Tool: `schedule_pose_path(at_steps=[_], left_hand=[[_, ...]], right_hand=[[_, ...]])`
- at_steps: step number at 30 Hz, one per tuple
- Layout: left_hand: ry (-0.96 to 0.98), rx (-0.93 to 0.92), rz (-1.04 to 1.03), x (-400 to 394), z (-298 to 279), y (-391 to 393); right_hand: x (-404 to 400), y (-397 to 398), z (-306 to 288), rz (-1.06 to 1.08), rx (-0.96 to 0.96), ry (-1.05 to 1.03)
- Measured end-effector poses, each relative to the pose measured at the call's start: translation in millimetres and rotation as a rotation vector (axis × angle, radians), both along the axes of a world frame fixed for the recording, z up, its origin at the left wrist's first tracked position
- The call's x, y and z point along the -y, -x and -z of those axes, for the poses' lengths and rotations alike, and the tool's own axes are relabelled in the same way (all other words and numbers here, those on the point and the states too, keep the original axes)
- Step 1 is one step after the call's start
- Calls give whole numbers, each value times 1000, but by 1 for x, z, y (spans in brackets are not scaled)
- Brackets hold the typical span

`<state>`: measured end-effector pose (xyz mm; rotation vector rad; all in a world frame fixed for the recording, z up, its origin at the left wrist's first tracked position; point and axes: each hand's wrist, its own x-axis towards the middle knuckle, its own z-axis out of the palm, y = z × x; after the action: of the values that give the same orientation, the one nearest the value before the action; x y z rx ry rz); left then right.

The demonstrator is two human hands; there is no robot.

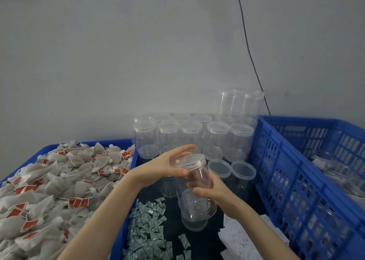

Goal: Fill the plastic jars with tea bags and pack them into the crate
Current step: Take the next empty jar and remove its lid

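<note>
Nearest: small green sachets [148,228] and white paper slips [243,238] lie on the dark bench [171,238], with a blue tray of tea bags [55,182] at left. Mid-frame, right hand [212,190] wraps the body of a clear empty jar [194,192] held tilted above the bench, and left hand [167,164] has fingers and thumb curled on its lid [189,160]. Behind: lidded empty jars [193,135] stacked against the wall, blue crate [308,172] at right with some jars inside.

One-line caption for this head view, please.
Left hand on the lid and right hand gripping an empty jar, between tea bags and crate.
</note>
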<state>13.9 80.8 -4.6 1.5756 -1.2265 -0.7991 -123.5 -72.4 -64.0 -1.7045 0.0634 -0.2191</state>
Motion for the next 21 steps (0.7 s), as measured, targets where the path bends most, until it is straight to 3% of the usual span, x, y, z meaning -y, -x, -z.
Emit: schedule_pose_path(at_steps=[5,8,12,16,21], left_hand=[[27,79,-83,10,7,4],[8,185,-368,28,17,16],[-11,283,-577,45,33,30],[-133,286,-454,43,28,27],[-267,366,-143,20,8,11]], right_hand=[[-9,-5,8,134,53,56],[-18,-7,13,417,45,173],[-20,-8,21,533,27,302],[-11,-3,28,579,8,422],[7,9,32,610,-5,228]])
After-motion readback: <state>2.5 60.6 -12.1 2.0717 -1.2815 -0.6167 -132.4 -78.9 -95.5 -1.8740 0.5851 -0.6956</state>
